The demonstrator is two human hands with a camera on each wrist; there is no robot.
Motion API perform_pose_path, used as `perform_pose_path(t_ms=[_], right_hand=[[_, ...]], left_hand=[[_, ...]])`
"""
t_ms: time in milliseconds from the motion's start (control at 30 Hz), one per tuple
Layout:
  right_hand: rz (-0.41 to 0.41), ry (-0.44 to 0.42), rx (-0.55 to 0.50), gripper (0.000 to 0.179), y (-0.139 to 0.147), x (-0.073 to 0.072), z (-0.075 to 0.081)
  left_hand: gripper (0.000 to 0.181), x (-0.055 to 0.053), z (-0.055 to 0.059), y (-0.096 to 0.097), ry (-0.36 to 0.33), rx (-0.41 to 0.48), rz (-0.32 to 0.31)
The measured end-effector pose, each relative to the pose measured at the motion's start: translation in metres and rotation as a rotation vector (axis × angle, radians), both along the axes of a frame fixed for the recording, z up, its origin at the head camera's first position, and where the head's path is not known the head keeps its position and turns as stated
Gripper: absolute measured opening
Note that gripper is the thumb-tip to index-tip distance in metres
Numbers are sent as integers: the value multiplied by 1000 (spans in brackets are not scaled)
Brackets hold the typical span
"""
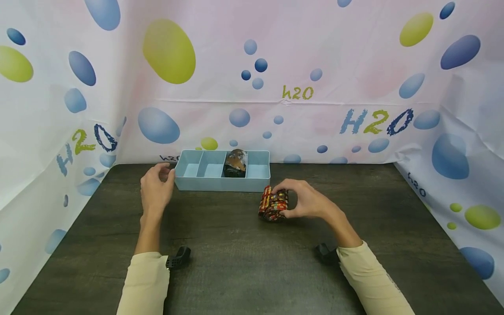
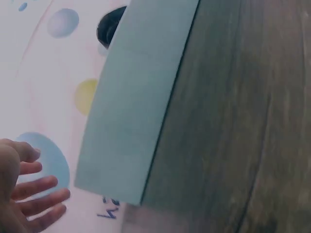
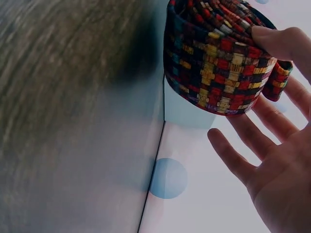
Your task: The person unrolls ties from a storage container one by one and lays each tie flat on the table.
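My right hand (image 1: pixel 309 199) pinches a rolled-up necktie (image 1: pixel 273 203) between thumb and fingers, just in front of the tray's right end. In the right wrist view the rolled necktie (image 3: pixel 218 68) shows a red, yellow and dark checked weave, coiled layers on top and a loose end folded at its side. My left hand (image 1: pixel 156 188) is beside the left end of the light blue tray (image 1: pixel 222 184), holding nothing; its fingers (image 2: pixel 41 187) are spread and relaxed in the left wrist view. A dark rolled bundle with a brown and white pattern (image 1: pixel 235 164) sits in the tray's third compartment from the left.
The tray stands at the back of the dark wooden table (image 1: pixel 244 262), close to the backdrop (image 1: pixel 334 57) with its coloured spots and lettering. Thin dividers part its compartments. A black strap mount (image 1: pixel 179 258) is at the left wrist, another (image 1: pixel 326 253) at the right.
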State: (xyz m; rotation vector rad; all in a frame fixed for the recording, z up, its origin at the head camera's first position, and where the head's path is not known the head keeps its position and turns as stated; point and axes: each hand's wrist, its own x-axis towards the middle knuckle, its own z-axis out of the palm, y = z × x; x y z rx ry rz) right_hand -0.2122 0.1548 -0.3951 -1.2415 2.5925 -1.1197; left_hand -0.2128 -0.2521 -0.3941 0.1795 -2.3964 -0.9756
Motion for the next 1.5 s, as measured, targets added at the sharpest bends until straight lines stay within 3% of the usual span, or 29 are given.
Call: perform_pose_path(t_ms=[233,433,867,1267,1500], right_hand=[[-1,-5,35,47,-2,-1,-2],[-1,-15,31,47,-2,-2,-1],[-1,-23,24,49,-4,-2,-1],[-4,-11,16,49,-4,-1,-4],[-5,9,12,50,-5,-1,-5]], left_hand=[[21,-2,10,16,220,-47,-109],[19,1,19,30,294,-64,-223],[18,13,30,68,271,-178,-372],[21,20,18,105,181,-199,-545],[20,27,8,135,73,-219,-647]])
